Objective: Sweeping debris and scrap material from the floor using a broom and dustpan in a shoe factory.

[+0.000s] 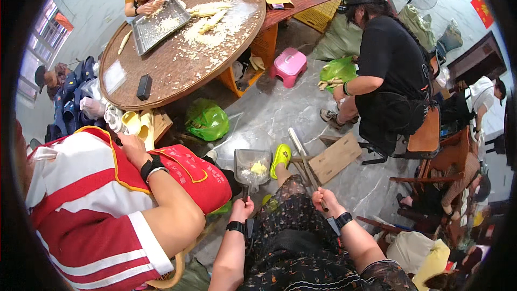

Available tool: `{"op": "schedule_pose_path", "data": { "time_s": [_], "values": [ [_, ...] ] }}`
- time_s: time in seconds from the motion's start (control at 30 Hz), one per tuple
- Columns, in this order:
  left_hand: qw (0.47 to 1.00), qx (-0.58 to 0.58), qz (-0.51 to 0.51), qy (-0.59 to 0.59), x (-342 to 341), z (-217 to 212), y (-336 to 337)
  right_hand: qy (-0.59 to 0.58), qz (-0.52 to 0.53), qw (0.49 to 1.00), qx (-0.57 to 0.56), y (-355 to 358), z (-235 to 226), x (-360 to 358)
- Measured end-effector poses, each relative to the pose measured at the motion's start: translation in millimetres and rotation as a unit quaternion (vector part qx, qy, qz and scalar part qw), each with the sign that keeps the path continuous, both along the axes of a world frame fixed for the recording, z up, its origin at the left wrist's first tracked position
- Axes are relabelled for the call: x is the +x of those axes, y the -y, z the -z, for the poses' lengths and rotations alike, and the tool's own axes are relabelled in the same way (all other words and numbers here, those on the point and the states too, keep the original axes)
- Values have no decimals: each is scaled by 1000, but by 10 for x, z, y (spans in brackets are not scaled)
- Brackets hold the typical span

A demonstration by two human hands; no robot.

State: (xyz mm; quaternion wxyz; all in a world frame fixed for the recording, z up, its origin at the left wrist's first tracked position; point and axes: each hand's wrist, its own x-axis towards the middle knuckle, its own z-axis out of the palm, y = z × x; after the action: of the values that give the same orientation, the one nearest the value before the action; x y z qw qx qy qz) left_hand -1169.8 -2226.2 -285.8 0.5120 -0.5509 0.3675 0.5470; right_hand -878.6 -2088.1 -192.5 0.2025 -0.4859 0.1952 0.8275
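My left hand is closed round the dark handle of a grey dustpan, which rests on the floor in front of me. Inside the pan lie pale yellow scraps and small white bits. In my right hand is a slim grey pole, fingers wrapped round its near end. The pole slants away to a pale, narrow bar on the floor; whether that bar is its head, I cannot tell. Between the two tools is my foot in a yellow-green clog.
A round woven tray with corn and loose kernels stands ahead left. A person in a red apron sits close on my left. A wooden board, green bag and pink stool are on the floor. Someone in black sits right.
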Motion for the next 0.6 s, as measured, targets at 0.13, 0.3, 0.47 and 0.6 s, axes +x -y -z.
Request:
{"op": "schedule_pose_path", "data": {
  "time_s": [0.13, 0.3, 0.47, 0.6],
  "values": [
    [999, 23, 33, -19, 147, -88, 23, -13, 4, 999, -46, -72, -200, 104],
    [998, 9, 55, -7, 285, 168, 213, 3, -27, 997, -65, -87, -252, 78],
    [998, 0, 60, 31, 419, 98, 126, -4, -172, 984, 35, -213, -317, 26],
    [992, 26, 121, -12, 464, 218, 68, 28, -235, 967, 94, -371, -241, -186]
  ]
}}
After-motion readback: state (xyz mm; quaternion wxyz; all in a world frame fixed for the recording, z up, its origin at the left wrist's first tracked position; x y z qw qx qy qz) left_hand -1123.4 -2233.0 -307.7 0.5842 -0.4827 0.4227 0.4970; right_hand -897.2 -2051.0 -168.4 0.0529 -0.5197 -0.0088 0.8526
